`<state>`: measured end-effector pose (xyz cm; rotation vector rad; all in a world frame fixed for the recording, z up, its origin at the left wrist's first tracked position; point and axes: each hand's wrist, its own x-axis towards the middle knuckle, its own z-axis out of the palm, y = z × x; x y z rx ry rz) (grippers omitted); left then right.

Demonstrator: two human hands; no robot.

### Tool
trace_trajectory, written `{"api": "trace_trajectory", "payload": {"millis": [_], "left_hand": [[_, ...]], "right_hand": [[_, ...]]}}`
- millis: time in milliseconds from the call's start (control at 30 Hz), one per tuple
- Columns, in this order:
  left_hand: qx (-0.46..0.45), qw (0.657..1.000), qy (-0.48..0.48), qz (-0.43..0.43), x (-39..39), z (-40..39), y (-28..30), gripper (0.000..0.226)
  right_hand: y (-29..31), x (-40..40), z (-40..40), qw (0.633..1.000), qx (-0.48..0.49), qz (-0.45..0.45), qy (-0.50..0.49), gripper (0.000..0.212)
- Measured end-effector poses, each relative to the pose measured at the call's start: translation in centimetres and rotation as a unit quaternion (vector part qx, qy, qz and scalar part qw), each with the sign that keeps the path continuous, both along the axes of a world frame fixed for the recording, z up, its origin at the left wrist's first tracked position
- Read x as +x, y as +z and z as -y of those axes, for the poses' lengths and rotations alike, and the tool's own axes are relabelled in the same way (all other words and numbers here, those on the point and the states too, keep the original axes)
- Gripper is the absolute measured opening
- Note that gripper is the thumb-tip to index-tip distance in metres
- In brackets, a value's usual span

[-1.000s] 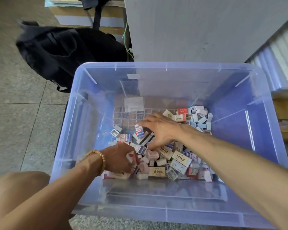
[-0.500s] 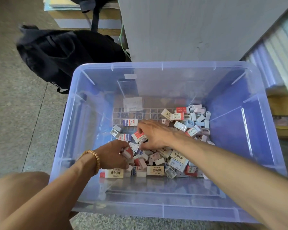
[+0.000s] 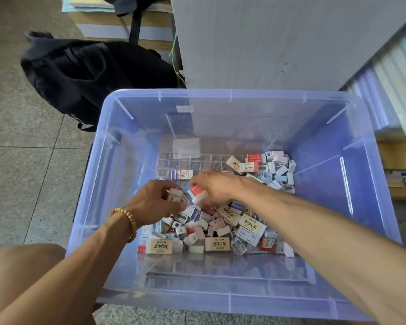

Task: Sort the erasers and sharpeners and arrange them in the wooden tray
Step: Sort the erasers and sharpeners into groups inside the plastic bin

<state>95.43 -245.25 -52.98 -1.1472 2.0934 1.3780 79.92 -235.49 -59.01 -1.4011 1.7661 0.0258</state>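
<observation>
erasers (image 3: pixel 217 243) and sharpeners (image 3: pixel 271 166) heaped, unsorted

— How is the scene lit?

— Even, soft daylight is seen throughout; no hard shadows are cast, and only faint white glints are caught on the rim of the translucent bin (image 3: pixel 230 96).

— Is everything sharp?

— The small boxes (image 3: pixel 217 243) are rendered fairly clearly, though print is softened. Slight motion blur is noticed on the fingers (image 3: pixel 171 192), and the black bag (image 3: pixel 89 73) is smeared.

— Any distortion?

— Wide-angle bending is seen at the edges, where the floor (image 3: pixel 17 137) is curved.
</observation>
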Motion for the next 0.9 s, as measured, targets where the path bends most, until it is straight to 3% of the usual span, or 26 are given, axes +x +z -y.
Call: {"api": "trace_trajectory", "payload": {"millis": [100,267,367,500,633,733,833,900], "left_hand": [[0.017,0.997,0.067,-0.026,-0.4,0.0,-0.1,0.024],[0.003,0.993,0.118,-0.026,-0.6,0.3,-0.5,0.013],[-0.015,0.992,0.124,-0.012,-0.4,0.3,-0.6,0.013],[-0.013,0.993,0.116,0.005,-0.7,0.2,-0.8,0.006],[0.038,0.986,0.154,0.046,-1.0,0.3,-1.2,0.008],[0.080,0.979,0.178,0.054,-1.5,0.3,-1.2,0.005],[0.054,0.982,0.173,0.046,-1.6,0.6,-1.4,0.009],[0.034,0.984,0.170,0.038,-1.5,0.8,-1.6,0.014]], "right_hand": [[0.4,-1.3,-0.9,0.988,-0.078,0.048,-0.124,0.031],[0.9,-2.0,0.1,0.920,-0.161,0.115,-0.339,0.049],[0.3,-0.6,1.4,0.928,-0.162,0.112,-0.315,0.048],[-1.0,0.8,1.6,0.959,-0.108,0.052,-0.257,0.029],[-1.4,0.6,1.1,0.954,-0.105,-0.014,-0.279,0.047],[-1.5,0.3,0.9,0.950,-0.099,-0.018,-0.297,0.046],[-1.4,0.1,0.6,0.948,-0.128,-0.022,-0.292,0.033],[-1.2,0.2,0.5,0.968,-0.102,-0.049,-0.226,0.049]]}}
